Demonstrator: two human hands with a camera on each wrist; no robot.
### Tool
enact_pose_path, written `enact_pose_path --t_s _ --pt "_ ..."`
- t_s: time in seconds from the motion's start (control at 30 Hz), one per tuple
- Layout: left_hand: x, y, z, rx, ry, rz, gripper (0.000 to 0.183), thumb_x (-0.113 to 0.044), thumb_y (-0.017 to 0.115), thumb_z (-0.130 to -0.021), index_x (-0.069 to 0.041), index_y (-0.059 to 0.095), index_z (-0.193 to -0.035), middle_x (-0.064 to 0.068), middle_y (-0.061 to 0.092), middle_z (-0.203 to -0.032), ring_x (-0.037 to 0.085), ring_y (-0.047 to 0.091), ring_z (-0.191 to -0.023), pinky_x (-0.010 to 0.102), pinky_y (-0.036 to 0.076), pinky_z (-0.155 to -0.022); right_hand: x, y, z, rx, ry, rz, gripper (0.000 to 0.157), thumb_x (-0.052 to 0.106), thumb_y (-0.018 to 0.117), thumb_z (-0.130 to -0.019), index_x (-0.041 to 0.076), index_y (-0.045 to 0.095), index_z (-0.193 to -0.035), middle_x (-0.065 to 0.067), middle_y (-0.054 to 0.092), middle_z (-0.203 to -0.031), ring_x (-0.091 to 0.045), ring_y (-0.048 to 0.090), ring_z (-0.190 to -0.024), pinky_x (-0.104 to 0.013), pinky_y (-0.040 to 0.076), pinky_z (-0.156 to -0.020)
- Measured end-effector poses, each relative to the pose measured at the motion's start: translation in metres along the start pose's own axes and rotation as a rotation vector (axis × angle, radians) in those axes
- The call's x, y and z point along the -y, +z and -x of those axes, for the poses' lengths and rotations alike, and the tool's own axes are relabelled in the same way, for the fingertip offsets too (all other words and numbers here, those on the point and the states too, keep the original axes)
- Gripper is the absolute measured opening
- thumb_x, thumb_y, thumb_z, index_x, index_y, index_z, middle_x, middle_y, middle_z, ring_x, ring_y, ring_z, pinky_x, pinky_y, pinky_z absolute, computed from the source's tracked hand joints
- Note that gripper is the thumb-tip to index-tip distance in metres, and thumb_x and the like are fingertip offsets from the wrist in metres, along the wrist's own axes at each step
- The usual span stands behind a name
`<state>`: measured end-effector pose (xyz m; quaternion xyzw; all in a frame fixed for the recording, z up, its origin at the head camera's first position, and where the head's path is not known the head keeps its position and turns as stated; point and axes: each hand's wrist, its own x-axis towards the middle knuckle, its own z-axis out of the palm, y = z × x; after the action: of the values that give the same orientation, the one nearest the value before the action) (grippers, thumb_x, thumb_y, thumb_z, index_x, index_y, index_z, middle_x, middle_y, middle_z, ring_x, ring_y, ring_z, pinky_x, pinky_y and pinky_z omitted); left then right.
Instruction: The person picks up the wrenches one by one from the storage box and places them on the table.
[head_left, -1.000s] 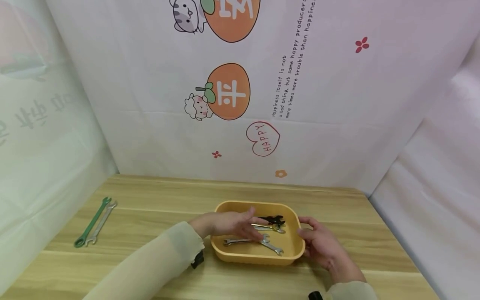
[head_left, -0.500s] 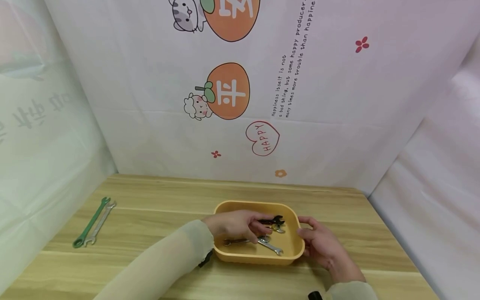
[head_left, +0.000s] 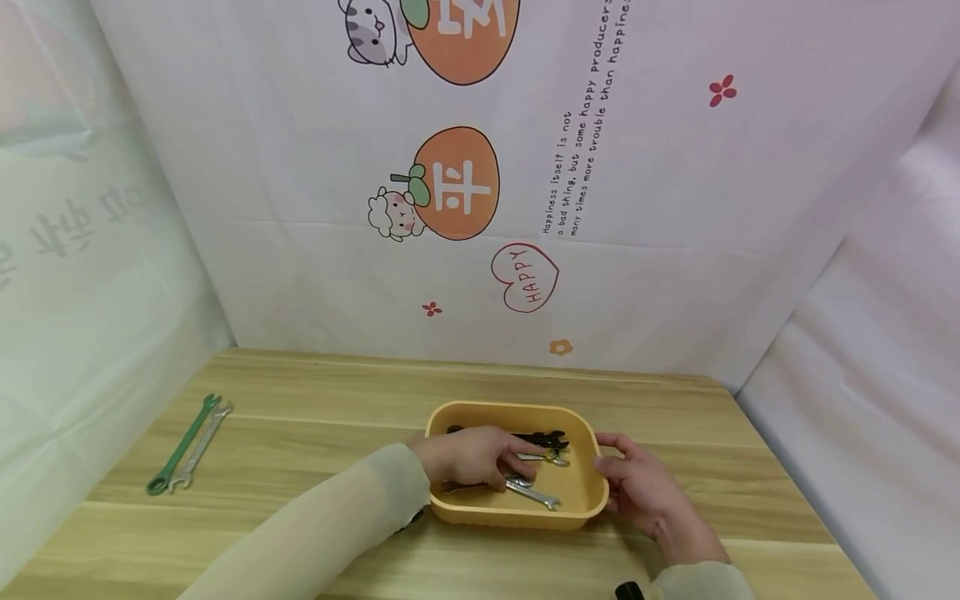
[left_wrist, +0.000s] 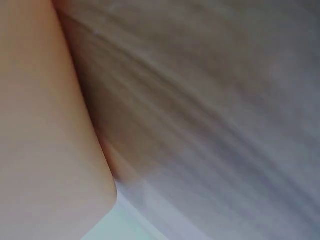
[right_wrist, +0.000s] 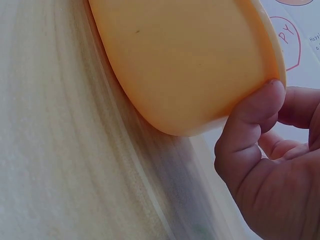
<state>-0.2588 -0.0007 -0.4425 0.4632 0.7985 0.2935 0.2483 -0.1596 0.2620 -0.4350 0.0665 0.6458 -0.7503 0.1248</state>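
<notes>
In the head view my left hand (head_left: 480,456) reaches down into a yellow plastic bin (head_left: 517,521), thumb and fingers pinching a silver wrench (head_left: 534,493) near the bin's front side. Part of that wrench is hidden under the hand. A black wrench (head_left: 553,438) and a silver wrench end (head_left: 558,459) lie just beyond the fingers. My right hand (head_left: 641,483) grips the bin's right end, thumb on the near side of the rim; the right wrist view shows this thumb (right_wrist: 260,102) against the yellow wall. Only blurred skin and wood grain fill the left wrist view.
At the table's left side a green wrench (head_left: 183,446) and a silver wrench (head_left: 201,448) lie side by side. The wooden table (head_left: 337,400) meets a printed white sheet (head_left: 637,308) at the back, with white sheets on both sides.
My left hand has gone lower into the bin, its spread fingers closing on the silver wrench, which has shifted slightly left. The right hand and the bin have stayed put.
</notes>
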Motion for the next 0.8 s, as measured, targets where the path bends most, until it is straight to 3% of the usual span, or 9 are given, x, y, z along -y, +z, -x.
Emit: enact_pose_path --t_s 0.1,0.23,0.4,0.63,0.8 --pt "0.002 0.0012 -0.0028 -0.021 0.014 -0.109 0.074 0.006 0.073 -0.083 -0.02 0.05 -0.148 -0.027 0.066 -0.11 -0.005 0.045 -0.123 0.017 0.038 -0.098 -0.0001 0.0007 0.0001 -0.008 0.007 0.001 0.052 0.004 0.051 -0.1 0.0 0.028 -0.147 -0.013 0.066 -0.097 -0.021 0.064 -0.077 -0.034 0.056 -0.065" --pt "0.0014 0.0016 -0.0026 -0.039 0.002 -0.103 0.071 0.006 0.072 -0.084 -0.02 0.053 -0.147 -0.024 0.068 -0.106 -0.005 0.051 -0.114 0.017 0.042 -0.093 -0.0005 0.0014 0.0001 -0.024 0.014 0.01 0.051 0.003 0.051 -0.1 0.0 0.029 -0.146 -0.014 0.065 -0.096 -0.02 0.063 -0.075 -0.032 0.055 -0.063" --pt "0.0002 0.0011 -0.0013 -0.049 -0.026 -0.017 0.069 0.01 0.07 -0.084 -0.019 0.055 -0.145 -0.021 0.07 -0.101 -0.006 0.059 -0.099 0.016 0.047 -0.084 0.0004 0.002 0.0004 -0.024 0.011 0.006 0.051 0.003 0.051 -0.1 0.0 0.029 -0.146 -0.015 0.065 -0.098 -0.02 0.063 -0.076 -0.032 0.055 -0.062" --pt "-0.0006 -0.0015 0.0006 -0.073 -0.016 0.077 0.072 0.013 0.066 -0.085 -0.019 0.052 -0.147 -0.019 0.071 -0.098 -0.003 0.061 -0.092 0.018 0.05 -0.077 0.0014 0.003 0.0004 -0.027 0.006 0.009 0.05 0.004 0.05 -0.101 0.0 0.028 -0.146 -0.015 0.065 -0.101 -0.021 0.063 -0.077 -0.032 0.055 -0.063" --pt "-0.0036 -0.0072 0.0064 -0.126 -0.002 0.211 0.082 0.016 0.063 -0.082 -0.022 0.045 -0.152 -0.011 0.071 -0.101 0.012 0.063 -0.089 0.022 0.051 -0.071 0.0001 0.0023 0.0005 -0.029 0.006 0.013 0.05 0.003 0.051 -0.1 0.0 0.029 -0.145 -0.015 0.065 -0.1 -0.02 0.062 -0.076 -0.031 0.054 -0.062"
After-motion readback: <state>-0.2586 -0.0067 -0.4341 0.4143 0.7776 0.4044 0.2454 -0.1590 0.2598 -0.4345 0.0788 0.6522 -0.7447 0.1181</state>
